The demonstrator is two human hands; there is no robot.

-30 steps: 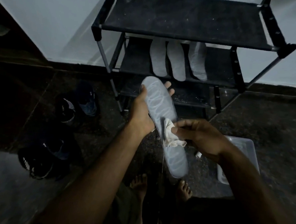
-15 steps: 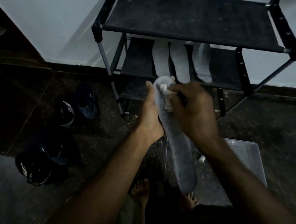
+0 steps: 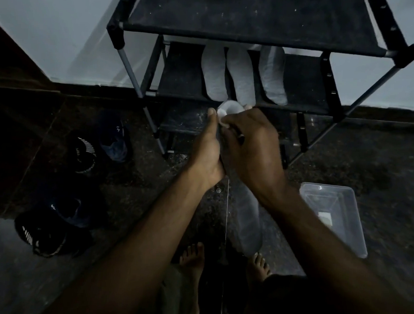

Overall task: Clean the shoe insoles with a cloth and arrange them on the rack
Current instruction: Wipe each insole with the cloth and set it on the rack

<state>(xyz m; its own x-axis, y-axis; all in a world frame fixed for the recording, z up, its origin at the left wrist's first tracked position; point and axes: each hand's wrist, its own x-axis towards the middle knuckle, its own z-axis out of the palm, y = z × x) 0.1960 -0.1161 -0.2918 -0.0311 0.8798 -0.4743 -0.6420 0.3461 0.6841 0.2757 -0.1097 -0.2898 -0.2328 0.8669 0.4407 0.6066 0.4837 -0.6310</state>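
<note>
Rack stands beyond both hands, black fabric shelves. Its middle shelf carries three pale insoles side by side: the first insole, the second insole and the third insole, all just past the fingertips. Clear plastic tub sits on the floor right of the right wrist. Dark shoes lie on the floor well left of the left forearm.

The held insole hangs toe-up between the hands, its heel end dangling below the wrists near the bare feet. Left hand grips its left edge, thumb laid along the side up to the toe. Right hand is clamped round a white cloth, pressing it on the toe area; most of the cloth is hidden under the fingers.

Risks, judged:
- Only the upper part is gripped, so a hard wipe could flex the long free heel end and twist it out of the left hand.
- The toe is very close to the shelf edge; an overshot stroke could knock the second insole out of line.
- The light is dim, so dirt is easily missed.
- The cloth is bunched small and could slip from the fingers to the floor.
</note>
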